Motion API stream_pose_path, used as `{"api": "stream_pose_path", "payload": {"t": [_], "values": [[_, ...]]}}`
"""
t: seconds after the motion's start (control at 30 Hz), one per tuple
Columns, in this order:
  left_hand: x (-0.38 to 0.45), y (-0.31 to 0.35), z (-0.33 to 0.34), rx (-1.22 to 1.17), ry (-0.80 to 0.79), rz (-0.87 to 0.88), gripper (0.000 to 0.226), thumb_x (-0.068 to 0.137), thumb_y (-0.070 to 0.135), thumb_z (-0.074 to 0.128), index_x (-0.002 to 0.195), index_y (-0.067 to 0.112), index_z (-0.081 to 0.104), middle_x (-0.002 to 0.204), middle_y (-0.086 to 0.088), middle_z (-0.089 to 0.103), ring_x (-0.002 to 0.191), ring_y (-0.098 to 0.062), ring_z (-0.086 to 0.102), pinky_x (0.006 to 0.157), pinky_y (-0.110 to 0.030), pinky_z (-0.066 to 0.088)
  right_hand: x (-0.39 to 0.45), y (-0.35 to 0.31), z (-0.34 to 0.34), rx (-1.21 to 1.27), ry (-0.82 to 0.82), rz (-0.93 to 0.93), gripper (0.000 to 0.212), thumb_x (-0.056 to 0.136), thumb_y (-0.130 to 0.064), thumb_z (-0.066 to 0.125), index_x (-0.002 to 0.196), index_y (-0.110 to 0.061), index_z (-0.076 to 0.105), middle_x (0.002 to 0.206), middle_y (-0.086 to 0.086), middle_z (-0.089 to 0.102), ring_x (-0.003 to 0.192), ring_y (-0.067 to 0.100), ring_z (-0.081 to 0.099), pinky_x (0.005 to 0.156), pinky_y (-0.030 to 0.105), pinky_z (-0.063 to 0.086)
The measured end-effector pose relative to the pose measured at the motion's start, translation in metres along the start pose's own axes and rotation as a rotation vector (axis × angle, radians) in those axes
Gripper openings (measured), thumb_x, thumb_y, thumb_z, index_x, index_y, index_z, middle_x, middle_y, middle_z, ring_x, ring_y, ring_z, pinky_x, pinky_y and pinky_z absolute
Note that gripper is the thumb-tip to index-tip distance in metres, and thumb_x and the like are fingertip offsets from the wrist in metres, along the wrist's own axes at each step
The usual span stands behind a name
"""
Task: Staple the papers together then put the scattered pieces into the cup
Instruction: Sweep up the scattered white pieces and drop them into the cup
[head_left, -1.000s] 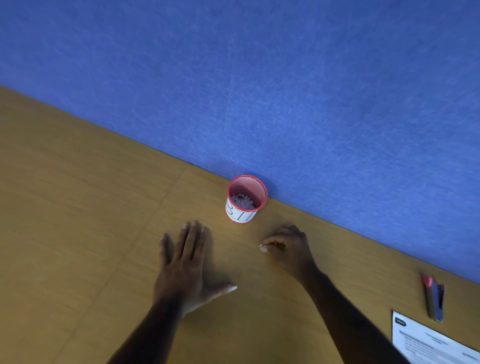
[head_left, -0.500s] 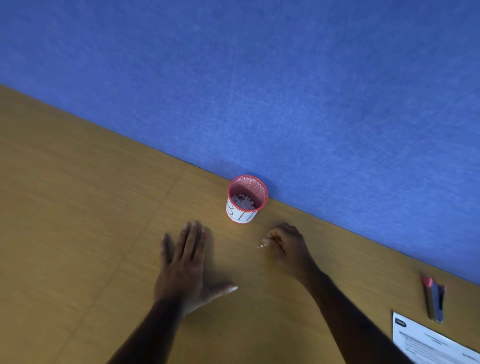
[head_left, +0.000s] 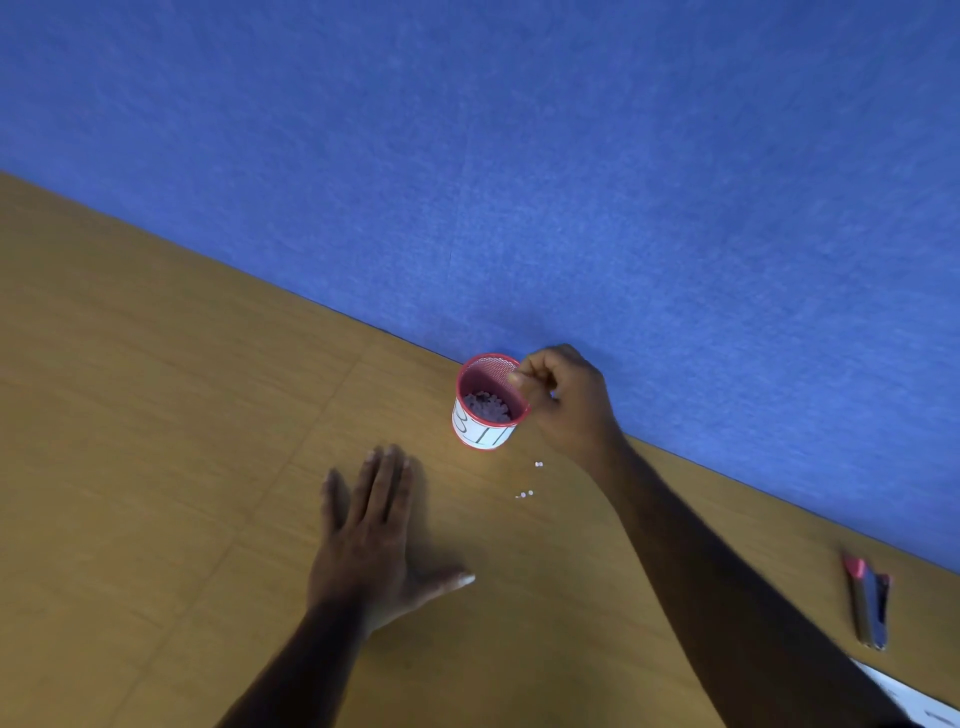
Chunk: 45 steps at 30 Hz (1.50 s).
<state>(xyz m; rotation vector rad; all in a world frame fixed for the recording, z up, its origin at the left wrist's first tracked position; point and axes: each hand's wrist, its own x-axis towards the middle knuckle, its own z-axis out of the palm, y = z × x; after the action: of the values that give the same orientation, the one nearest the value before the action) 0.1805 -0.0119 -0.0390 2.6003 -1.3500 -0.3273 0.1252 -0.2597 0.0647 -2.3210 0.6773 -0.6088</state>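
Observation:
A red mesh cup (head_left: 487, 401) with a white label stands on the wooden table by the blue wall, with small white pieces in its bottom. My right hand (head_left: 563, 402) hovers at the cup's right rim, fingers curled and fingertips pinched over the opening; what they pinch is too small to make out. A few tiny white pieces (head_left: 527, 493) lie on the table just in front of the cup. My left hand (head_left: 371, 540) lies flat on the table, fingers straight, thumb spread.
A red and grey stapler (head_left: 868, 603) lies at the right near the wall. A corner of the printed papers (head_left: 914, 701) shows at the bottom right edge. The blue wall (head_left: 571, 182) bounds the wooden table (head_left: 156, 441) at the back.
My right hand has risen from the table and moved up to the cup's rim with its fingertips pinched. A few white pieces now show where it was. The left hand has stayed flat.

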Motion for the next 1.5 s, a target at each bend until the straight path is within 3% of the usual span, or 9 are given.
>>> {"api": "stream_pose_path", "payload": {"t": [0.17, 0.33, 0.5, 0.73, 0.9, 1.07, 1.17, 1.33, 1.5], "values": [[0.000, 0.000, 0.000, -0.009, 0.008, -0.001, 0.139, 0.060, 0.104, 0.035, 0.156, 0.004, 0.022, 0.167, -0.013, 0.016, 0.155, -0.030, 0.014, 0.119, -0.067, 0.011, 0.009, 0.000, 0.009, -0.181, -0.136, -0.040, 0.008, 0.077, -0.009, 0.078, 0.079, -0.015, 0.074, 0.079, 0.001, 0.071, 0.085, 0.022, 0.059, 0.073, 0.024, 0.038], [0.000, -0.001, 0.000, -0.008, 0.020, 0.004, 0.139, 0.060, 0.104, 0.037, 0.156, 0.005, 0.023, 0.167, -0.013, 0.017, 0.155, -0.030, 0.014, 0.120, -0.067, 0.010, 0.008, 0.001, 0.007, -0.083, -0.177, 0.095, 0.026, 0.076, 0.006, 0.071, 0.089, -0.017, 0.076, 0.087, 0.005, 0.075, 0.079, 0.013, 0.071, 0.085, 0.033, 0.058], [-0.001, -0.001, 0.001, 0.009, 0.008, -0.002, 0.140, 0.059, 0.104, 0.038, 0.157, 0.005, 0.021, 0.168, -0.012, 0.014, 0.155, -0.029, 0.011, 0.121, -0.065, 0.009, 0.005, -0.004, 0.007, -0.076, -0.101, 0.117, 0.013, 0.073, -0.014, 0.084, 0.079, -0.022, 0.075, 0.079, 0.002, 0.073, 0.082, 0.019, 0.067, 0.077, 0.033, 0.056], [-0.001, -0.001, 0.000, 0.007, 0.001, -0.004, 0.140, 0.059, 0.104, 0.036, 0.156, 0.004, 0.023, 0.167, -0.013, 0.016, 0.155, -0.029, 0.011, 0.120, -0.066, 0.009, 0.004, -0.008, 0.007, -0.152, -0.017, 0.095, 0.013, 0.072, -0.019, 0.085, 0.075, -0.018, 0.072, 0.075, 0.004, 0.070, 0.076, 0.021, 0.065, 0.066, 0.029, 0.053], [-0.001, -0.001, 0.000, 0.003, 0.006, -0.004, 0.140, 0.058, 0.104, 0.035, 0.156, 0.004, 0.024, 0.167, -0.013, 0.017, 0.155, -0.029, 0.012, 0.120, -0.066, 0.010, 0.001, -0.011, 0.005, -0.256, 0.014, 0.011, 0.023, 0.070, -0.030, 0.087, 0.072, -0.014, 0.070, 0.068, -0.001, 0.068, 0.080, 0.022, 0.059, 0.070, 0.035, 0.051], [-0.001, -0.001, 0.000, -0.003, 0.015, 0.002, 0.139, 0.060, 0.103, 0.037, 0.156, 0.004, 0.023, 0.167, -0.014, 0.016, 0.155, -0.030, 0.013, 0.120, -0.067, 0.010, -0.002, -0.002, 0.008, -0.336, 0.065, -0.158, 0.025, 0.078, -0.036, 0.079, 0.069, -0.014, 0.071, 0.064, 0.001, 0.068, 0.069, 0.025, 0.055, 0.061, 0.035, 0.049], [-0.001, -0.001, 0.000, 0.001, 0.014, 0.003, 0.139, 0.060, 0.103, 0.036, 0.156, 0.004, 0.022, 0.167, -0.014, 0.016, 0.155, -0.030, 0.012, 0.120, -0.067, 0.009, -0.002, 0.001, 0.009, -0.365, 0.053, -0.210, 0.021, 0.082, -0.034, 0.072, 0.076, -0.014, 0.075, 0.069, 0.003, 0.070, 0.071, 0.027, 0.057, 0.063, 0.038, 0.051], [-0.001, -0.001, 0.000, 0.000, 0.006, -0.002, 0.139, 0.059, 0.104, 0.035, 0.156, 0.005, 0.023, 0.167, -0.013, 0.016, 0.155, -0.030, 0.012, 0.120, -0.066, 0.009, -0.007, 0.000, 0.011, -0.322, 0.023, -0.128, 0.019, 0.071, -0.024, 0.084, 0.082, -0.013, 0.072, 0.078, 0.001, 0.072, 0.081, 0.027, 0.059, 0.069, 0.041, 0.052], [-0.001, -0.001, 0.000, 0.001, 0.003, -0.005, 0.139, 0.059, 0.104, 0.036, 0.157, 0.005, 0.022, 0.168, -0.012, 0.015, 0.155, -0.029, 0.010, 0.120, -0.066, 0.009, -0.008, 0.000, 0.007, -0.228, 0.138, -0.133, 0.015, 0.082, -0.027, 0.076, 0.076, -0.013, 0.071, 0.073, 0.000, 0.069, 0.075, 0.023, 0.058, 0.067, 0.031, 0.047]]}}
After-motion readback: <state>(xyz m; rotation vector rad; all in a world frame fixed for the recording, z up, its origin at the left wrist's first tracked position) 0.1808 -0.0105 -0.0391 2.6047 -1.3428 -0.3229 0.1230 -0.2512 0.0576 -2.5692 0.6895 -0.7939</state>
